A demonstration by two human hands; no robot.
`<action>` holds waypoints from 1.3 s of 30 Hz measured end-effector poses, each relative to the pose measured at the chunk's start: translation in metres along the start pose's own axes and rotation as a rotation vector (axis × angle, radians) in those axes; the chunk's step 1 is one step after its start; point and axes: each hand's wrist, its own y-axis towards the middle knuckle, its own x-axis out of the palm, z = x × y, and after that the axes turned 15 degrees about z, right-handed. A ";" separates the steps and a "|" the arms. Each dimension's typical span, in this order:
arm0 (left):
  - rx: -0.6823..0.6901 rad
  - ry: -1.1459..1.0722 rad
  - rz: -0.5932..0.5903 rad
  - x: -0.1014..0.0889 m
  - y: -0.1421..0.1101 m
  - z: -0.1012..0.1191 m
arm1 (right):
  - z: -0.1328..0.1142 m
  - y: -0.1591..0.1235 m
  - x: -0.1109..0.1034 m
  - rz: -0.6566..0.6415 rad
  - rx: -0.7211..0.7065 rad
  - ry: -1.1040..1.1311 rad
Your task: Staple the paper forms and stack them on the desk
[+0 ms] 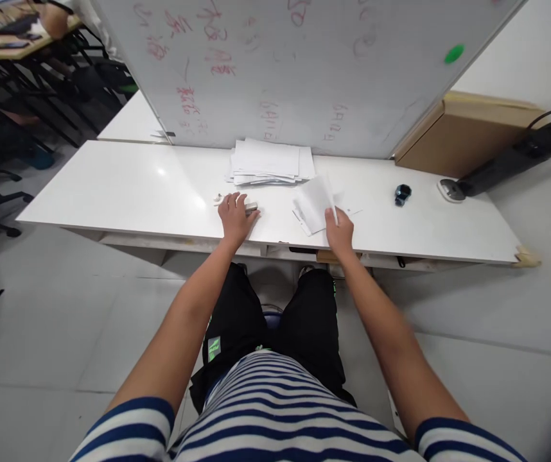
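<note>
My left hand [237,218] is on the white desk, fingers curled and thumb out around a small pale grey block-like object [251,207]; the hand hides part of it, and its kind is unclear. Just beyond my fingertips lies a small white item [218,198], too small to name. My right hand [340,232] pinches the near right edge of a white sheet of paper [318,200], which stands partly folded up. Beneath that sheet, other paper with some print shows at the edges. A stack of white papers [270,160] lies between and beyond my hands.
A whiteboard [275,77] with red writing stands at the back of the desk [126,183]. To the right are a dark watch-like item [402,194], a computer mouse [451,190], a cardboard box [468,135] and a black device [511,157]. An open shelf runs beneath the desktop.
</note>
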 end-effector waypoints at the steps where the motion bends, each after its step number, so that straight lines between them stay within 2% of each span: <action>1: 0.038 -0.050 0.036 -0.005 -0.003 0.004 | -0.007 -0.015 -0.002 0.097 0.021 0.043; 3: 0.129 -0.212 0.030 -0.015 -0.015 0.017 | -0.018 -0.046 -0.004 0.234 0.059 0.125; 5: 0.108 -0.429 -0.032 -0.025 -0.034 0.037 | -0.025 -0.074 -0.005 0.325 0.108 0.216; 8: -0.134 -0.723 -0.185 -0.035 -0.061 0.070 | -0.026 -0.106 -0.007 0.363 0.186 0.469; 11: -0.285 -0.912 -0.356 -0.037 -0.072 0.093 | -0.020 -0.123 -0.011 0.307 0.178 0.540; 13: -0.363 -0.988 -0.409 -0.033 -0.069 0.096 | -0.016 -0.127 -0.016 0.276 0.141 0.508; 15: -0.429 -0.993 -0.376 -0.027 -0.063 0.092 | -0.013 -0.126 -0.021 0.260 0.089 0.461; 17: -0.460 -0.910 -0.330 -0.022 -0.057 0.086 | -0.012 -0.122 -0.026 0.245 0.026 0.410; 20: -0.485 -0.794 -0.364 -0.016 -0.051 0.081 | -0.012 -0.116 -0.030 0.209 -0.091 0.329; 24: -0.515 -0.945 -0.434 -0.014 -0.053 0.090 | -0.013 -0.110 -0.028 0.216 -0.249 0.204; 26: -0.528 -1.005 -0.402 -0.015 -0.055 0.098 | -0.013 -0.109 -0.024 0.237 -0.285 0.109; 28: -0.498 -0.991 -0.326 -0.020 -0.057 0.103 | -0.012 -0.109 -0.019 0.254 -0.264 0.005; 31: -0.361 -0.865 -0.262 -0.035 -0.054 0.106 | -0.007 -0.107 -0.014 0.256 -0.114 -0.078; 35: -0.047 -0.549 -0.354 -0.064 -0.037 0.101 | 0.007 -0.094 -0.016 0.210 0.090 0.055; 37: 0.073 -0.427 -0.395 -0.077 -0.027 0.098 | 0.015 -0.081 -0.019 0.185 0.118 0.132; 39: 0.117 -0.382 -0.391 -0.086 -0.018 0.094 | 0.022 -0.066 -0.022 0.150 0.118 0.185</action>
